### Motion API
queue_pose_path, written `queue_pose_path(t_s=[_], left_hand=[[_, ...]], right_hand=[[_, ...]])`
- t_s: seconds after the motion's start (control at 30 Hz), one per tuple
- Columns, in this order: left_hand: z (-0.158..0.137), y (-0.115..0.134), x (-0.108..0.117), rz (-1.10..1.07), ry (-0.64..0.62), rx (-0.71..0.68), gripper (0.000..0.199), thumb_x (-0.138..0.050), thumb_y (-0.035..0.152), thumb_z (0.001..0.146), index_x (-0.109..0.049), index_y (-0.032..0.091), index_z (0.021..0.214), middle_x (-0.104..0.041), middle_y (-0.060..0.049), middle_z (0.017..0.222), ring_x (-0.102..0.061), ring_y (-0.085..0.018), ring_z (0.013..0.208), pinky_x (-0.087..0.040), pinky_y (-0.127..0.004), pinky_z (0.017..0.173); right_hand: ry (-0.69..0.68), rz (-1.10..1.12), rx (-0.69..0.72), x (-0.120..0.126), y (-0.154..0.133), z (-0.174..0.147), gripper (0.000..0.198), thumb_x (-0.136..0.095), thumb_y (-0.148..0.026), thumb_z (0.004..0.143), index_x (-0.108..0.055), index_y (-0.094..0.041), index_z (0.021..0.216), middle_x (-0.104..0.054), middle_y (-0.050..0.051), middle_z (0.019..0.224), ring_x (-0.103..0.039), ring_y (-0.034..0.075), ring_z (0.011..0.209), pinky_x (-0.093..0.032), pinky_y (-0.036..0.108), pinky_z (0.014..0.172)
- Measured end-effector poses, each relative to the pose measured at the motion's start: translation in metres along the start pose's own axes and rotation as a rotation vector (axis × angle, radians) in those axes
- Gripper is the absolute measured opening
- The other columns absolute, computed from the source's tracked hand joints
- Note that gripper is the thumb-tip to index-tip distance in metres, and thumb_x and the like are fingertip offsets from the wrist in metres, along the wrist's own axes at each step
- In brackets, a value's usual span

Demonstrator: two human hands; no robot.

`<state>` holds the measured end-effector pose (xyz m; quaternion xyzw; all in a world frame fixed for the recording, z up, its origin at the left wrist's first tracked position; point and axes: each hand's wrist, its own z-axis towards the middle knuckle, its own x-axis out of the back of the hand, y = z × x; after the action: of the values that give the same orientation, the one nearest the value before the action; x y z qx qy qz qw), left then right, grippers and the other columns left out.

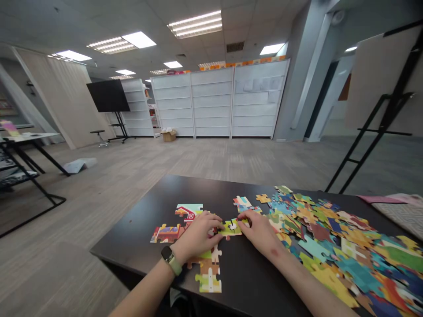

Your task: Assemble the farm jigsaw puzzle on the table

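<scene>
A yellow-green jigsaw puzzle piece with a white animal on it lies flat on the table between my two hands. My left hand rests over the joined puzzle section, its thumb and fingers curled round the piece's left end. From the other side, my right hand pinches the piece's right edge. Around my left hand spreads the joined section, with a red barn piece above, a red vehicle part to the left and a fence piece below. My left fingers hide part of it.
A large heap of loose puzzle pieces covers the right side of the black table. A small cluster and a single orange piece lie beyond my right hand. A pink-edged cloth is at the far right.
</scene>
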<state>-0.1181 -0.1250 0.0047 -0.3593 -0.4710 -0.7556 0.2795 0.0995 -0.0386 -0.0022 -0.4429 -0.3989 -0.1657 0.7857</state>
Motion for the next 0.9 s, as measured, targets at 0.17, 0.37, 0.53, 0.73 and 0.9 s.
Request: queue_pose_path(t_s=[0.17,0.37,0.53,0.73,0.9], left_hand=[[0.000,-0.004,0.002,-0.135,0.067,0.064,0.051,-0.065,0.012,0.079,-0.062,0.025,0.128,-0.060,-0.007,0.140,-0.054,-0.026,0.130,-0.040,-0.042,0.114],[-0.007,-0.017,0.022,-0.099,0.155,0.171,0.052,-0.049,0.006,0.078,-0.059,0.022,0.127,-0.063,-0.008,0.131,-0.057,-0.023,0.126,-0.043,-0.041,0.111],[-0.020,-0.023,0.025,0.013,0.113,0.202,0.051,-0.076,0.032,0.079,-0.062,0.024,0.128,-0.060,-0.012,0.137,-0.052,-0.033,0.130,-0.037,-0.052,0.114],[-0.033,-0.023,0.028,0.045,0.057,0.233,0.053,-0.084,0.037,0.075,-0.068,0.027,0.124,-0.057,-0.011,0.141,-0.049,-0.035,0.133,-0.035,-0.054,0.115],[-0.043,-0.015,0.038,0.027,-0.023,0.240,0.054,-0.084,0.036,0.076,-0.067,0.027,0.126,-0.054,-0.012,0.144,-0.046,-0.034,0.137,-0.032,-0.051,0.118]], right_hand=[[0.001,-0.054,0.079,-0.002,-0.007,-0.002,0.010,-0.062,-0.028,0.081,-0.069,-0.022,0.077,-0.069,0.008,0.094,-0.061,0.029,0.097,-0.046,0.043,0.090],[-0.069,0.018,0.249,-0.003,-0.008,-0.012,0.021,-0.058,-0.028,0.089,-0.072,-0.022,0.104,-0.068,0.012,0.120,-0.061,0.029,0.114,-0.045,0.046,0.102],[-0.221,0.038,0.212,0.002,-0.009,-0.017,0.044,-0.070,-0.030,0.080,-0.067,-0.024,0.123,-0.065,0.012,0.133,-0.054,0.034,0.128,-0.039,0.054,0.109],[-0.212,0.056,0.259,0.005,-0.015,-0.013,0.022,-0.067,-0.023,0.083,-0.070,-0.023,0.105,-0.070,0.009,0.114,-0.063,0.028,0.109,-0.047,0.044,0.099],[-0.160,0.040,0.322,-0.002,-0.012,-0.007,0.018,-0.064,-0.027,0.089,-0.074,-0.024,0.104,-0.068,0.009,0.117,-0.062,0.026,0.110,-0.046,0.044,0.100]])
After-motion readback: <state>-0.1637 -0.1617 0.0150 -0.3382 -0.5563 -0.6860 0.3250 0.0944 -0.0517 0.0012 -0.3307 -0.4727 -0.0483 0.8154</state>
